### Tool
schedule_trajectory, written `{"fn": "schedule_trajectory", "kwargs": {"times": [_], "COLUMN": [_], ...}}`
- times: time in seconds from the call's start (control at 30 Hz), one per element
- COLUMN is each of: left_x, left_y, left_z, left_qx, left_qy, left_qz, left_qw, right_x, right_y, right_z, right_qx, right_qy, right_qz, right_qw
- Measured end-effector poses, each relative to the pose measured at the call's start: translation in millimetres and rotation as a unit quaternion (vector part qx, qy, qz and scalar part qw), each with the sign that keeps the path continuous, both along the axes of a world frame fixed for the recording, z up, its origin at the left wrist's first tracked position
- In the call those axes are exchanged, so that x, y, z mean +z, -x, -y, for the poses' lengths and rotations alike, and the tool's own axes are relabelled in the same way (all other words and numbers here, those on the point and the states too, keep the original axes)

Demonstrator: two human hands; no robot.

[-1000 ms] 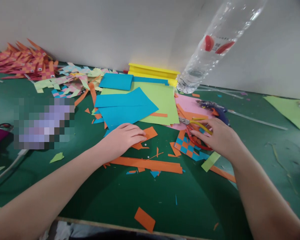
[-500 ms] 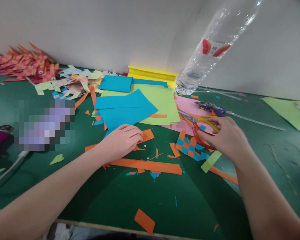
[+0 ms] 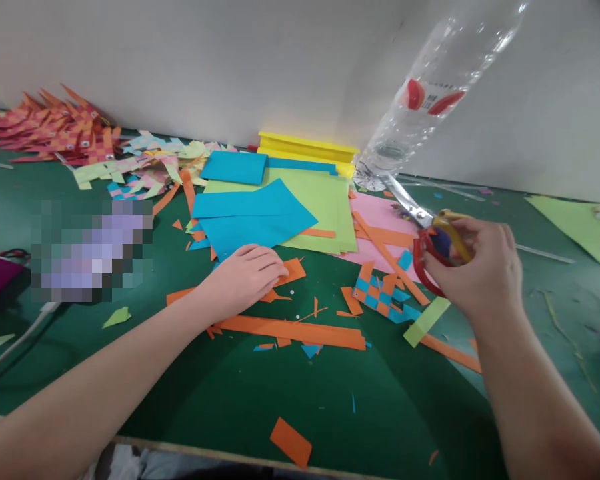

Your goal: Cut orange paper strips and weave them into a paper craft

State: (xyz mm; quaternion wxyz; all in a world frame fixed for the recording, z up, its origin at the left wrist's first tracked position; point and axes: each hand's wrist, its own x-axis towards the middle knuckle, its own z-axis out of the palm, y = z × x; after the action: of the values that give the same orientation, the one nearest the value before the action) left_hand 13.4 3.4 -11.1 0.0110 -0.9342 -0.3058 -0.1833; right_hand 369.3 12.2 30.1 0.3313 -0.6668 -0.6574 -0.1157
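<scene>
My right hand (image 3: 490,267) holds a pair of scissors (image 3: 420,217) by its red and yellow handles, raised off the table with the blades pointing up and left. My left hand (image 3: 247,277) is closed over an orange paper strip (image 3: 295,272), whose right end sticks out past the fingertips. What lies under the palm is hidden. Just below it are long orange strips (image 3: 300,331). Between my hands lies a small woven blue-and-orange paper piece (image 3: 380,293), with a pale green strip (image 3: 425,323) beside it.
Blue paper (image 3: 255,217) lies over light green sheets (image 3: 337,213) at the back. A clear plastic bottle (image 3: 405,127) stands against the wall. Woven red-orange paper pieces (image 3: 55,130) are heaped at back left. A blurred purple object (image 3: 97,253) with a white cable lies left.
My right hand has lifted the scissors off the papers and moved them up and to the right, uncovering orange strips on the pink sheet. My left hand has barely moved.
</scene>
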Motion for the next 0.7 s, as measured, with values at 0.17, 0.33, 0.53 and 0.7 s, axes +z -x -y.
{"fn": "schedule_trajectory", "kwargs": {"times": [0.17,0.33,0.53,0.7], "left_x": [0.2,-1.0,-1.1,-1.5], "left_y": [-0.3,0.0,0.4,0.3], "left_z": [0.1,-0.3,-0.4,-0.6], "left_qx": [0.008,0.007,0.023,0.025], "left_qy": [0.001,0.023,0.044,0.051], "left_qz": [0.005,-0.002,-0.009,-0.018], "left_qw": [1.000,1.000,0.999,0.998], "right_x": [-2.8,-7.0,-8.3,-6.2], "right_y": [12.9,20.2,22.3,22.9], "right_z": [3.5,5.9,7.3,10.2], "right_qx": [0.128,0.256,0.322,0.322], "right_qy": [0.044,0.133,0.227,0.262], "right_qz": [0.037,0.053,0.051,0.058], "right_qw": [0.990,0.956,0.918,0.908]}}
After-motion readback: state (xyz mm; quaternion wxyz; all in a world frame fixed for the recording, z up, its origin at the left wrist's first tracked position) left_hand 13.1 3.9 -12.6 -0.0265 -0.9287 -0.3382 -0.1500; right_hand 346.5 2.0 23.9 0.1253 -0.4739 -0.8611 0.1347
